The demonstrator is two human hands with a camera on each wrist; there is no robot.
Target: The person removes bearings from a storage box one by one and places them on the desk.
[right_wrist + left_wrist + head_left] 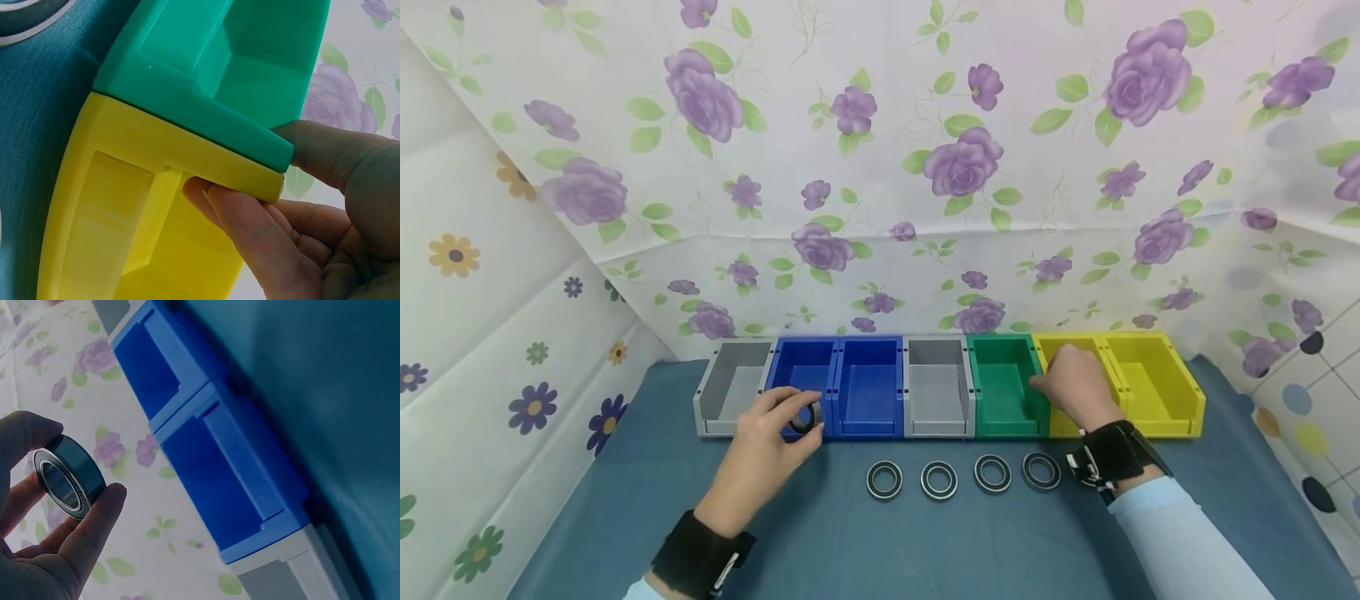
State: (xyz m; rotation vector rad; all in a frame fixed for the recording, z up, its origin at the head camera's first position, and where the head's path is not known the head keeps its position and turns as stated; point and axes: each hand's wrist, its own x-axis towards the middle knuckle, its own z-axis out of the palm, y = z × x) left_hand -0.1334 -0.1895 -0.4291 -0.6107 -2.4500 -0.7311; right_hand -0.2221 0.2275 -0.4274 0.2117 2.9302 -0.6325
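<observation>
My left hand (763,454) pinches a ball bearing (87,467) between thumb and fingertips, raised in front of the left blue bin (801,350). The bearing is a steel ring with a dark seal, tilted on edge. My right hand (1075,385) is at the seam between the green bin (181,119) and the adjoining yellow bin (106,219). In the right wrist view, its thumb lies on the green side and its fingertips on the yellow side, pinching the two touching walls together.
Several bearings (939,481) lie in a row on the blue cloth (925,550) before the bins; one is mostly hidden behind the right wrist. Grey bins (938,427) stand in the same row, with another yellow bin (1165,427) at the right end. A flowered sheet (880,200) hangs behind.
</observation>
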